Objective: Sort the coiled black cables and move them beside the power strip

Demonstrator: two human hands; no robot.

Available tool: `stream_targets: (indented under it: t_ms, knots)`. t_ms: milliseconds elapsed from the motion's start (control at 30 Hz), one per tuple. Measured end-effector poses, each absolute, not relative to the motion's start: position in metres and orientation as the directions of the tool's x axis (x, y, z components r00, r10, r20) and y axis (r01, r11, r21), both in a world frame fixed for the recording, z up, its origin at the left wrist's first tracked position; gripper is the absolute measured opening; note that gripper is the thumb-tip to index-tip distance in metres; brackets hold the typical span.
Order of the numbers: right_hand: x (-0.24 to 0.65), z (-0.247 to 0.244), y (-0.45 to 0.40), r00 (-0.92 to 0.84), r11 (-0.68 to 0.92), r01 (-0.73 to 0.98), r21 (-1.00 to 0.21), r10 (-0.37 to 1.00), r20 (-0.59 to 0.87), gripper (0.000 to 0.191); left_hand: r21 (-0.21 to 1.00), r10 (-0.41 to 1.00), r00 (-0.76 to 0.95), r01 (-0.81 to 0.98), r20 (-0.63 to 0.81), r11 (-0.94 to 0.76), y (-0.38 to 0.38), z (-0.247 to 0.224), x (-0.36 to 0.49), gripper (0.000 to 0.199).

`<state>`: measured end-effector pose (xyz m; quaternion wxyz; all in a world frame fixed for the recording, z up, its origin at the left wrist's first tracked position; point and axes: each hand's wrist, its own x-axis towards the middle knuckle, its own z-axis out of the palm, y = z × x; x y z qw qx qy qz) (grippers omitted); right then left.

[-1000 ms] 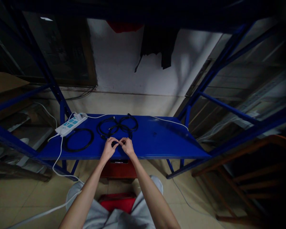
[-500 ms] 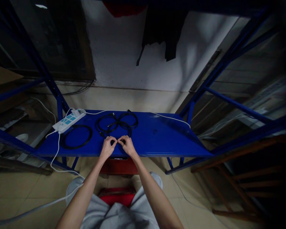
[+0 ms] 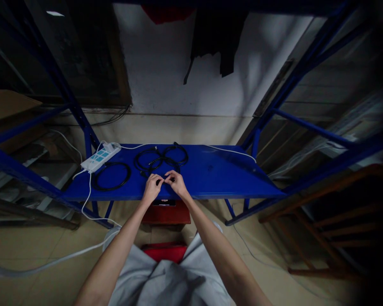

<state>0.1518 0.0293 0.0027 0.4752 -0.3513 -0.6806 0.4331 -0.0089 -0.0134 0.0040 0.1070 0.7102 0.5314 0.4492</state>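
Observation:
My left hand (image 3: 153,186) and my right hand (image 3: 176,183) meet above the front edge of the blue shelf (image 3: 223,182). Both have thumb and forefinger pinched together, the fingertips almost touching. Whatever lies between them is too small and dark to make out. Just beyond my hands, looped black cables (image 3: 187,158) overlap on the shelf, with plug ends sticking out. Further left lies a separate coil of black cable (image 3: 129,173), apart from both hands.
A white power strip (image 3: 94,163) with blue sockets sits on the shelf's left end, its white cord (image 3: 88,197) hanging over the front edge. A thin white cable (image 3: 230,151) runs along the back. Blue uprights (image 3: 258,136) frame the shelf; a red-brown stool (image 3: 166,214) stands below.
The view has shifted slightly, so shelf and cables appear a little higher and further right. My hands stay close together, and their fingertips have come slightly apart.

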Motion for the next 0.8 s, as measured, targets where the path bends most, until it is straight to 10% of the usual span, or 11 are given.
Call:
stream_targets:
  t_ms: [433,800]
  knots:
    - [0.149,-0.003,0.031,-0.316,0.413,0.078,-0.908,0.874,0.370,0.016,0.419,0.846,0.060,0.849,0.529,-0.322,-0.026,0.008,0.003,0.016]
    - [0.153,0.007,0.025,-0.363,0.419,0.096,-0.903,0.860,0.360,0.020,0.724,0.910,-0.059,0.629,0.410,-0.285,-0.012,0.006,-0.007,0.013]
